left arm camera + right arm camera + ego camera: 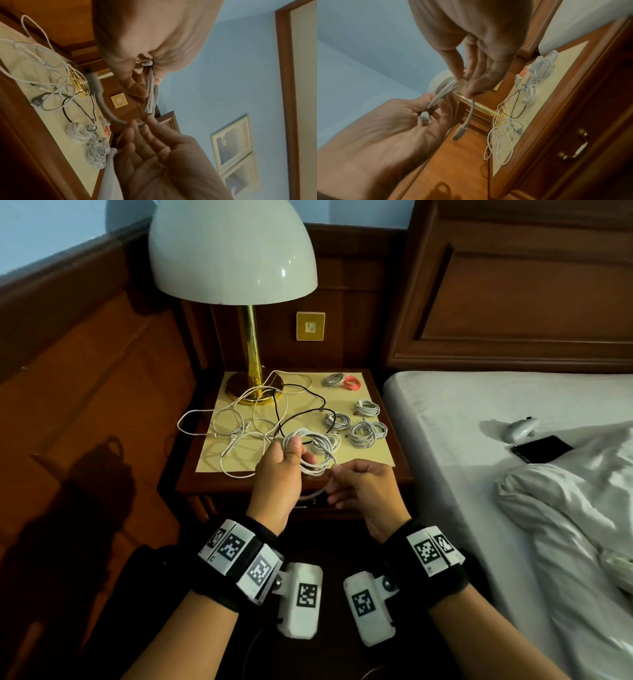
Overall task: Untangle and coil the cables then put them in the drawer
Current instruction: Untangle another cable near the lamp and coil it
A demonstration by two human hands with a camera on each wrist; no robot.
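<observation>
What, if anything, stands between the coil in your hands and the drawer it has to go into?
The drawer itself: its front looks shut in the right wrist view. The white coil is held by the left hand, its tail pinched by the right hand.

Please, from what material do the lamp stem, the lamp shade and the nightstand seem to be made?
Lamp stem: likely polished brass or brass-plated metal; it is golden with bright reflections.
Lamp shade: glossy white, with small highlights; glass, plastic or enamelled metal, I cannot tell which.
Nightstand: reddish-brown varnished wood or veneer, with a paler cream top panel.
</observation>
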